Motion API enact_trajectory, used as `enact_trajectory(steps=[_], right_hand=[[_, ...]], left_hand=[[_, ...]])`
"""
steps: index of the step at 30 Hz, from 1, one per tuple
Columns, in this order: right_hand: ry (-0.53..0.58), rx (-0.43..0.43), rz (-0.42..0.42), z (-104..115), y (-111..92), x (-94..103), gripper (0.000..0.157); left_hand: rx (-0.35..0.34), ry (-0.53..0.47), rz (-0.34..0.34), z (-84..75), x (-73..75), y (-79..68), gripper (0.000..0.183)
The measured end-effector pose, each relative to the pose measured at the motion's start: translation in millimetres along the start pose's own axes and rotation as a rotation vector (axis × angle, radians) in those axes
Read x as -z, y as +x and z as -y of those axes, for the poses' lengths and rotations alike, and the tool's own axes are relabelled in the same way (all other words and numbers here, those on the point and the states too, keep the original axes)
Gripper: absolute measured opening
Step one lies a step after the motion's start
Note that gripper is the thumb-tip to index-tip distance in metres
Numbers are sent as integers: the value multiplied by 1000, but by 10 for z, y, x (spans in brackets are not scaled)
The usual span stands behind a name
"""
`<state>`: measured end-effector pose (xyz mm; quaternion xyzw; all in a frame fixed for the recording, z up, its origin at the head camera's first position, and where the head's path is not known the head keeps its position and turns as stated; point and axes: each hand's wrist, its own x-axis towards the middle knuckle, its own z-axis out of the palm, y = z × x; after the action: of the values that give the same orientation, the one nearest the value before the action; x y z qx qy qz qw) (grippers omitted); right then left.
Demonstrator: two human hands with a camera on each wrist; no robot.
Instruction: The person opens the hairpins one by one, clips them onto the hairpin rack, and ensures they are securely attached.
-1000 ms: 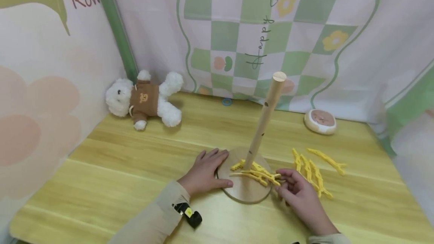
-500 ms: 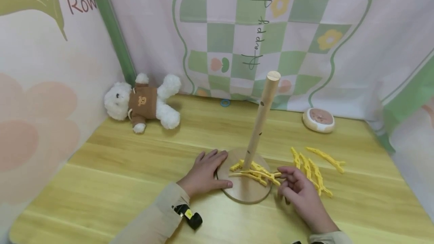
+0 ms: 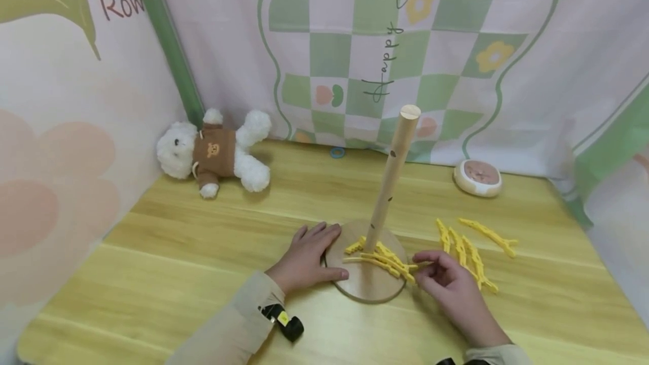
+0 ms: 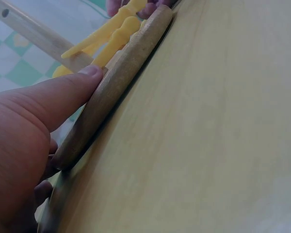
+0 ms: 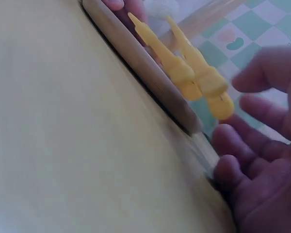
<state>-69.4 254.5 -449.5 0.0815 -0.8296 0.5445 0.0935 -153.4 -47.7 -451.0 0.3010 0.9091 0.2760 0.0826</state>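
Yellow pieces on the base, my right hand poised at their ends

The yellow pieces (image 3: pixel 387 258) lie heaped on the round wooden base (image 3: pixel 372 289), at the foot of its leaning-looking post (image 3: pixel 395 168), their near ends poking past the rim. They overlap, so I think a light fingertip pinch on one end suits best – too broad a grasp could drag its neighbours along. Steady pressure on the base should keep it from sliding.

My left hand (image 3: pixel 306 261) gives that steadiness: palm down, fingers spread at the rim, thumb laid across the edge and gripping nothing. My right hand (image 3: pixel 453 292) hovers beside the protruding ends, fingers loosely bent, thumb and forefinger apart around the nearest end – clasped on nothing, and whether a fingertip brushes it I can't tell.

Right of the base, more yellow strips (image 3: pixel 478 263) lie on the counter (image 3: pixel 228 230), some partly behind my right hand.
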Motion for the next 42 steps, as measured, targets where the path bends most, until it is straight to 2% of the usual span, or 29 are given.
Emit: enact_trajectory(steps=[6, 10, 15, 22, 26, 32, 42], right_hand=[[-75, -69, 103, 17, 21, 88, 48], [-94, -99, 134, 29, 23, 120, 43], [-85, -87, 116, 22, 8, 127, 36], [10, -24, 78, -24, -21, 118, 39], [31, -65, 52, -14, -10, 111, 41], [7, -107, 27, 5, 9, 128, 42], [19, -141, 41, 5, -20, 118, 41]], left_hand=[[-3, 6, -6, 28, -19, 22, 96], [-2, 3, -9, 35, -32, 25, 96], [3, 3, -5, 26, -38, 11, 96], [0, -1, -3, -4, -6, 1, 95], [3, -1, -3, -7, 7, 4, 95], [4, 6, -10, -9, 10, 21, 94], [9, -2, -4, 0, 0, 3, 96]])
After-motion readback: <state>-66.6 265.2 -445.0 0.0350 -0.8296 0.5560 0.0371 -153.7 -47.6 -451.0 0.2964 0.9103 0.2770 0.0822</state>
